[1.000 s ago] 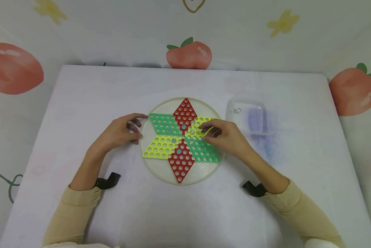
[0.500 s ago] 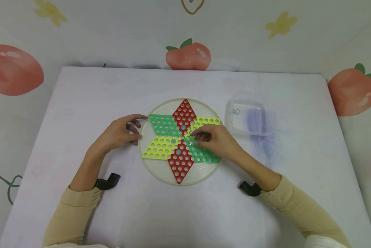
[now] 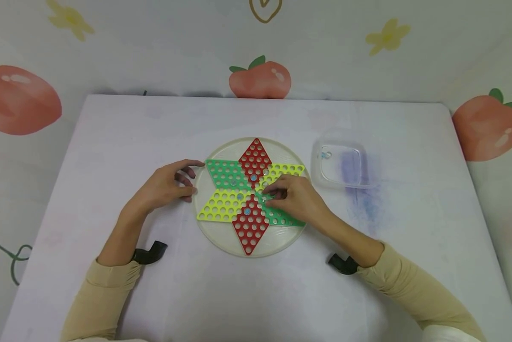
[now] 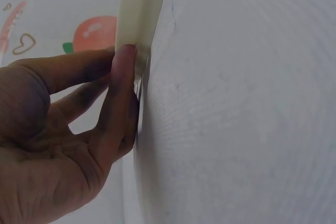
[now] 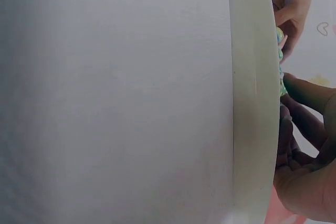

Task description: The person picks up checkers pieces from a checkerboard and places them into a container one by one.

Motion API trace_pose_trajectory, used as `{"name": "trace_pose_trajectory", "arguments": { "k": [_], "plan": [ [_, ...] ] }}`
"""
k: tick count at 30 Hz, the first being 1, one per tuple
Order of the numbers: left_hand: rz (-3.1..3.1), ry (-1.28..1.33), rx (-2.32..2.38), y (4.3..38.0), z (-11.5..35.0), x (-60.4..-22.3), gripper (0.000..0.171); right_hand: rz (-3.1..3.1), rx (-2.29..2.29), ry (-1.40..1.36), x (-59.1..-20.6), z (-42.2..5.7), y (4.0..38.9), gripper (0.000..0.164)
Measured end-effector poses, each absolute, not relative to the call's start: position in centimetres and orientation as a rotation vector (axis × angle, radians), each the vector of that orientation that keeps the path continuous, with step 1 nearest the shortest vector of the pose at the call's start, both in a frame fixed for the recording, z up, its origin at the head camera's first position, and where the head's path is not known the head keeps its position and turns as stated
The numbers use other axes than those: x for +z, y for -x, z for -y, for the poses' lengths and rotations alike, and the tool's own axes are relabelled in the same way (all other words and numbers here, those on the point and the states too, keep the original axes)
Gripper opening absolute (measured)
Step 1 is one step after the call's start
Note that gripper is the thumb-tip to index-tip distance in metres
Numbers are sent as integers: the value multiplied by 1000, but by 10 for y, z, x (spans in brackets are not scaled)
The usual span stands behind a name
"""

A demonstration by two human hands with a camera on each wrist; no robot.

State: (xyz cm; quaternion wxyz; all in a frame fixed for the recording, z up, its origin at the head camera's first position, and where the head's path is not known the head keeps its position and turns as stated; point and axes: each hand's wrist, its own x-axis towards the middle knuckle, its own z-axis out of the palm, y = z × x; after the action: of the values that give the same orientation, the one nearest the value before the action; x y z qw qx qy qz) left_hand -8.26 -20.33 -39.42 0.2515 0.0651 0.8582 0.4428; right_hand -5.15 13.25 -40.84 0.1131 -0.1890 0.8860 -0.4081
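A round Chinese checkers board [image 3: 222,240] with a red, green and yellow star of holes lies mid-table, several glass marbles sitting in it. My left hand [image 3: 165,184] touches its left rim with thumb and fingertips; the left wrist view shows these fingers [image 4: 123,72] against the pale edge. Over the right green section, my right hand [image 3: 296,197] has thumb and index finger at a clear marble [image 3: 263,199] near the star's centre. In the right wrist view the two fingertips close round a marble [image 5: 283,91]; the other fingers fold underneath.
A clear plastic tub [image 3: 317,178] holding a couple of marbles stands right of the board. Bluish stains mark the white tablecloth [image 3: 369,213] around it. Black wrist mounts [image 3: 150,253] sit at both wrists. A fruit-print backdrop hangs behind the table.
My right hand has moved left and slightly down, from the yellow section to the marble by the centre, its fingertips coming around it. The left hand keeps its place on the rim.
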Motion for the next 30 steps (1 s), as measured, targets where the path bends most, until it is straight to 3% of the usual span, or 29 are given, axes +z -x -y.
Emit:
{"name": "trace_pose_trajectory", "arguments": {
  "k": [30],
  "plan": [
    [-2335,-225,1206,84,205,-401,60,-2495,-1222,476,-401,-136,53,12]
  ]
}}
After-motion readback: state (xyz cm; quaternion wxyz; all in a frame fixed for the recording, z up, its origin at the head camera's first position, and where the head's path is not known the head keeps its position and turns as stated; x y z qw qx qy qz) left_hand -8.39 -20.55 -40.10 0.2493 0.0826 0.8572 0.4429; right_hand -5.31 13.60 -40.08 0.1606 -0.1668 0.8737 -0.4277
